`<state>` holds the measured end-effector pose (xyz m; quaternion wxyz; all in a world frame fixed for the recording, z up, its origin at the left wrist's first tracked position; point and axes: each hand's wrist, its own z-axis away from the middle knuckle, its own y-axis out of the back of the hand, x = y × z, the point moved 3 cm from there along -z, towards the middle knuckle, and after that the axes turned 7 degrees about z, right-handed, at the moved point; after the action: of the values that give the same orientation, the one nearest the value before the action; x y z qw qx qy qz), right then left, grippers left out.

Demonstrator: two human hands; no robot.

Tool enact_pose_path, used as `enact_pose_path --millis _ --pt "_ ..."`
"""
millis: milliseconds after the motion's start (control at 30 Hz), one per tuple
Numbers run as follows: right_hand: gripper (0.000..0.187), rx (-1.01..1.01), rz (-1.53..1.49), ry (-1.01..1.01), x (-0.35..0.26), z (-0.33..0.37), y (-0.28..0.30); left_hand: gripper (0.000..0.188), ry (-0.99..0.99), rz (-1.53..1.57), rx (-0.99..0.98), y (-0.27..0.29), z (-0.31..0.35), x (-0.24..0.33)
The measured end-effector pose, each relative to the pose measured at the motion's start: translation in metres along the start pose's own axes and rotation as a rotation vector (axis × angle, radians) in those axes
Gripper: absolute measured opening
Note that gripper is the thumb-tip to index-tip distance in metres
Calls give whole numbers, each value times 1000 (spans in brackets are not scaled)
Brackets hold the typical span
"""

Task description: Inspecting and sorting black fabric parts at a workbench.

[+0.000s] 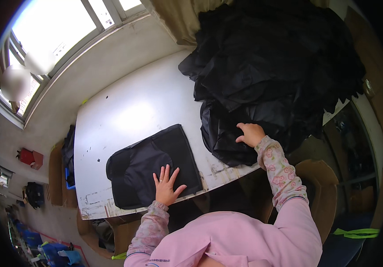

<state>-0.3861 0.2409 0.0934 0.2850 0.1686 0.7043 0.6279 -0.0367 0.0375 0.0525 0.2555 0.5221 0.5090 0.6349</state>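
My left hand (166,187) lies flat, fingers spread, on a black fabric piece (131,178) near the front edge of the white table. The piece looks like a stack or layered panel, with one rounded side and a straight right side. A ring shows on one finger. My right hand (252,135) is over the near end of a large heap of black fabric pieces (271,66). Its thumb and forefinger are apart with nothing visible between them; the other fingers are partly hidden. Whether it touches the heap I cannot tell.
The white table (107,120) has a few dark scraps on it and a worn front edge. Cardboard boxes (318,182) stand below at the right and left. A wall with a window (58,31) and a curtain (173,20) are behind the table.
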Motion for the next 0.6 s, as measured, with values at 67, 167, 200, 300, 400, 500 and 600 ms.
enact_pose_path --millis 67,167,200,300,400,500,600 --pt "46 -208 -298 -58 -22 -12 33 71 12 7 -3 1 5 -5" --pt "32 361 -165 -138 4 -55 47 70 -9 28 -11 -1 3 -4" --pt "27 359 -52 -191 23 -68 27 70 -22 41 -18 -3 1 -2" --pt "19 286 47 -275 53 -92 5 70 -29 71 -32 -3 1 -1" --pt "11 333 -83 -213 28 -96 14 62 -13 298 8 5 4 -6" --pt "4 559 -308 49 -47 -57 65 52 -38 664 99 29 -11 0" --pt "8 509 -533 279 -117 -4 85 63 286 1612 -107 45 -51 31"
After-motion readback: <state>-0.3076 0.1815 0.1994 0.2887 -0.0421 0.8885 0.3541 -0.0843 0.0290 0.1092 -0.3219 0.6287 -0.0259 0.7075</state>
